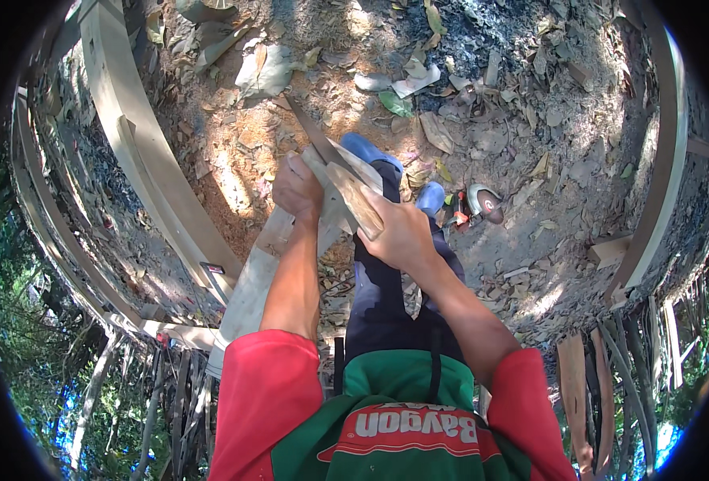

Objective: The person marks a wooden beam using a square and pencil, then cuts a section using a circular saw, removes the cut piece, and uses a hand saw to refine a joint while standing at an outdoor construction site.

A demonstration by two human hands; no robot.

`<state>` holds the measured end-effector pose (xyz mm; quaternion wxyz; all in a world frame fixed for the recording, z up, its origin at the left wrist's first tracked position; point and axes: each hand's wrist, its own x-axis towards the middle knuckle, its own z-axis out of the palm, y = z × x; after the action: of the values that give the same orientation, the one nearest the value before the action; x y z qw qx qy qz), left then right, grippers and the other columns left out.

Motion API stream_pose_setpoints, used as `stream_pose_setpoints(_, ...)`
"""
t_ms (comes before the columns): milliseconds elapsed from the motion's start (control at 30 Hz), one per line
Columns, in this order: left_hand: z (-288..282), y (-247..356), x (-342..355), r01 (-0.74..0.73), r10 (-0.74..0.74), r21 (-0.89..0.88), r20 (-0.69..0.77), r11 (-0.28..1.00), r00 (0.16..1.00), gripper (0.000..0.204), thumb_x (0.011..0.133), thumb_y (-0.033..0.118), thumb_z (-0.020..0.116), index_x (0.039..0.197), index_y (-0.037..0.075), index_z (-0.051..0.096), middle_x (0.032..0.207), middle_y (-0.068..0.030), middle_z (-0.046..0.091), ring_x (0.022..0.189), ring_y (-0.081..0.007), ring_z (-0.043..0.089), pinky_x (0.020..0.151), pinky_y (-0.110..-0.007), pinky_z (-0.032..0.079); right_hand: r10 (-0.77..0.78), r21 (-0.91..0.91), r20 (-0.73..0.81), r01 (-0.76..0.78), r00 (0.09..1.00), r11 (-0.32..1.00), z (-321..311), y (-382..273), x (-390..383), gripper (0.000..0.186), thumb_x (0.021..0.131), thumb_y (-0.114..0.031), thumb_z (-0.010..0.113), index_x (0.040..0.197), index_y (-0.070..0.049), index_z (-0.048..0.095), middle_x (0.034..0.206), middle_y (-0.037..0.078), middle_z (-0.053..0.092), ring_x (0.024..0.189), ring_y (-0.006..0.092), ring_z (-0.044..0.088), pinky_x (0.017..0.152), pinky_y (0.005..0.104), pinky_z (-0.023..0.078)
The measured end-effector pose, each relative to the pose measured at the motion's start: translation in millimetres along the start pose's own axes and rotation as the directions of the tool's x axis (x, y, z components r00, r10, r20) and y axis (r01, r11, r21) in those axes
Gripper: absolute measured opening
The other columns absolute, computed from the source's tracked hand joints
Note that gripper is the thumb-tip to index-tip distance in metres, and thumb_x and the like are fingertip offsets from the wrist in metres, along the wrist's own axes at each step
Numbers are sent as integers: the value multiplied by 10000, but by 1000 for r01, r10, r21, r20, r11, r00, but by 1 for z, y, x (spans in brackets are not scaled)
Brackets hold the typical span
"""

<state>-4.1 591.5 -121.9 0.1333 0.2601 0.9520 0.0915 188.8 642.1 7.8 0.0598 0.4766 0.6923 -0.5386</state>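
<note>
Handsaw [316, 135], one: mid-scene, lying across the plank's far end, blade tip far and left, wooden handle [354, 200] near and right. From my remote seat I judge it light; blade thin, stiff along its depth, springy sideways; handle hard, dry, unlikely to slip. Take hold at the handle, clear of the teeth.

Left to right:

Timber [112, 68], left side, long and pale; I cannot tell whether it is one piece or several.

Plank [246, 301], one: grey and flat, running from near left to mid-scene. I judge it stiff, moderately heavy, rough; best held by its edges, well off the blade.

Left hand [297, 191], one: closed narrow on the plank's left edge, beside the blade; fingertips partly hidden from me.

Right hand [402, 232], one: wrapped around the saw handle. Whether the teeth sit in the wood, I cannot tell.

Blue shoes [370, 151], two, beyond the hands.

Red-and-grey item [489, 210], one, on the ground right of the shoes; kind unclear.

Wood block [611, 252], one, right.

Upright-edged beam [665, 160], one, far right.
</note>
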Motion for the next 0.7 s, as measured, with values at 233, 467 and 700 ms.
stream_pose_setpoints(233, -9, -15, 9, 19, -18, 50, -14, 999, 1000, 455, 943, 368, 369, 830, 45, 668, 760, -242, 642, 708, -450, 611, 650, -532, 445, -46, 113, -2, 46, 999, 993, -58, 1, -113, 643, 696, -156, 721, 1300, -59, 521, 1125, 198, 638, 916, 346, 659, 741, 409, 557)
stream_pose_setpoints(467, -5, 6, 3, 21, -21, 1, 8, 1000, 1000, 462, 936, 381, 359, 831, 60, 675, 770, -233, 649, 708, -449, 610, 650, -533, 450, -9, -9, -23, 9, 1000, 1000, 11, 12, -2, 555, 728, -194, 709, 1245, -70, 549, 1100, 213, 644, 865, 371, 655, 719, 435, 547)
stream_pose_setpoints(700, -9, -16, 6, 9, -7, 33, -62, 999, 998, 438, 938, 370, 375, 855, 60, 673, 766, -234, 646, 702, -448, 604, 648, -531, 444, -135, 38, -39, 136, 990, 990, -58, 18, -134, 619, 704, -143, 738, 1282, -61, 533, 1098, 171, 669, 984, 342, 664, 801, 390, 557)
